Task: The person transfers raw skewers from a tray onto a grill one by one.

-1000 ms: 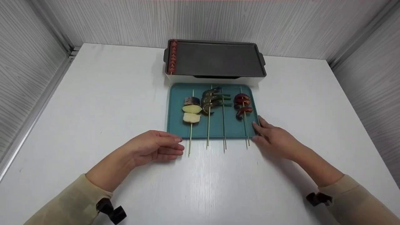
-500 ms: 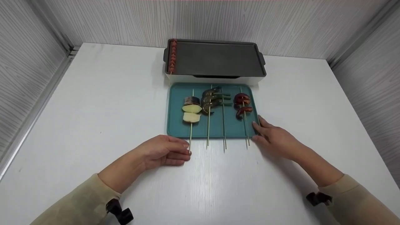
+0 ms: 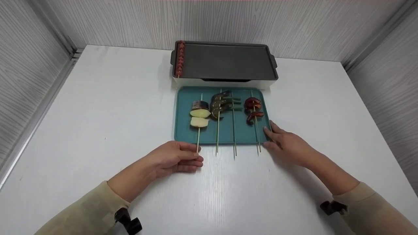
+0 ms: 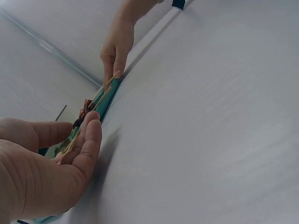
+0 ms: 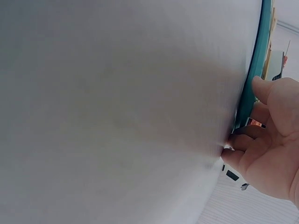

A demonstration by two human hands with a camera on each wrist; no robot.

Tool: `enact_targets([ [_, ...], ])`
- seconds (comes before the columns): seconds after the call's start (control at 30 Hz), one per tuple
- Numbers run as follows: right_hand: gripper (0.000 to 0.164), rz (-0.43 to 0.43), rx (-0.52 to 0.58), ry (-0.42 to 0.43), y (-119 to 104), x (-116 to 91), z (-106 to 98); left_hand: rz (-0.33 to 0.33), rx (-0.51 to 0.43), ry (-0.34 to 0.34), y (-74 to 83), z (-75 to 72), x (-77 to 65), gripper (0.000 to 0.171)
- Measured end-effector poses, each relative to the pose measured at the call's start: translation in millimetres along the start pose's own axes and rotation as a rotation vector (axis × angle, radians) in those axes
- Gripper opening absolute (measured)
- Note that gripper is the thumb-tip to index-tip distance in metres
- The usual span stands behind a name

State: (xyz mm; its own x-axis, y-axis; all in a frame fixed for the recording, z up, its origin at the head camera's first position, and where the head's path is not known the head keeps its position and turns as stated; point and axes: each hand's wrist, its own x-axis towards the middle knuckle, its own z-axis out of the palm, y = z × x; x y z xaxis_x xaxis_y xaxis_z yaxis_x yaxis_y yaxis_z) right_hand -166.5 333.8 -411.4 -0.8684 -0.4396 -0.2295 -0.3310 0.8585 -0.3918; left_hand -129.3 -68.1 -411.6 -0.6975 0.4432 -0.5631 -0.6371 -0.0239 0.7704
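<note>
My left hand (image 3: 173, 159) has its thumb and fingertips nearly together, pinching the lower stick of the chunk skewer (image 3: 199, 122), whose pale block, yellow-green oval and dark-skinned piece sit on the left of the teal tray (image 3: 187, 135). A second ago that hand was beside the stick, apart from it; now the stick's end is covered by my thumb and the food has shifted very slightly. I judge that the hold is made, but whether the skewer is lifted at all I cannot tell.

My right hand (image 3: 287, 147) stays on the tray's near right corner, fingers bent around it, which should keep it steady. Further right on the tray lie the shrimp skewer (image 3: 215, 105), the green-stalk skewer (image 3: 236, 102) and the tentacle skewer (image 3: 253, 104), undisturbed. Beyond, the sausage skewer (image 3: 180, 60) rests along the left edge of the griddle (image 3: 228, 62) on the tabletop (image 3: 310, 104).
</note>
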Motion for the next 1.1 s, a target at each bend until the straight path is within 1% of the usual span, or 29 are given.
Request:
enact_targets([
  [0.13, 0.066, -0.008, 0.008, 0.006, -1.0, -0.7, 0.5, 0.016, -0.006, -0.005, 1.6, -1.8, -2.1, 0.049],
  [0.3, 0.066, -0.015, 0.009, 0.010, -1.8, -1.4, -0.1, 0.022, -0.004, 0.002, 7.7, -2.0, -6.7, 0.045],
  [0.47, 0.066, -0.023, 0.012, 0.012, -1.7, -1.4, -0.3, 0.039, 0.027, 0.001, 13.9, -2.3, -12.8, 0.045],
  [0.67, 0.066, -0.016, 0.012, 0.013, 0.2, -0.7, 0.1, 0.044, 0.067, 0.006, 16.9, -1.4, -20.1, 0.045],
  [0.83, 0.066, -0.015, 0.009, 0.014, 1.3, 0.1, 0.6, 0.065, 0.107, 0.003, 21.0, -0.1, -29.4, 0.047],
  [0.97, 0.066, -0.017, 0.008, 0.013, 1.0, -0.3, 1.1, 0.097, 0.147, -0.008, 30.8, 2.0, -37.3, 0.049],
  [1.1, 0.066, -0.027, 0.005, 0.025, 0.8, -0.7, 2.1, 0.133, 0.180, -0.008, 47.3, 3.6, -39.6, 0.048],
])
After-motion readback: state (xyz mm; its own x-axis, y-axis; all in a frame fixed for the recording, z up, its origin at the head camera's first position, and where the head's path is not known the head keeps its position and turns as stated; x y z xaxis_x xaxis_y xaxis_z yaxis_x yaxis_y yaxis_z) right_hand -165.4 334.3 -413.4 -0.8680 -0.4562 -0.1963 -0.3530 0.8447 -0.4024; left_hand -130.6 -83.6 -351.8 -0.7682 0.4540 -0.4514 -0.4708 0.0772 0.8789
